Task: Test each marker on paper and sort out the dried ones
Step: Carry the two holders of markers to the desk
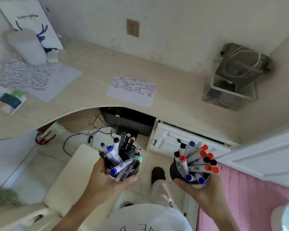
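Observation:
My left hand (105,179) grips a black cup (135,170) crammed with several pens and blue-capped markers (122,165). A second black cup (174,170), held by my right hand (197,189), bristles with several white markers (195,162) capped in red, black and blue. Both cups hang in the air in front of the desk, above the floor. On the desk top lies a white test sheet (132,95) with rows of red, blue and black squiggles across its upper half.
The curved cream desk (182,100) carries a second scribbled sheet (32,79) at the left, a white paper roll (27,45), a coffee bag (30,19) and a wire basket (232,92) with a grey bag at the right. A chair (68,177) stands below left, a pink bed (250,202) right.

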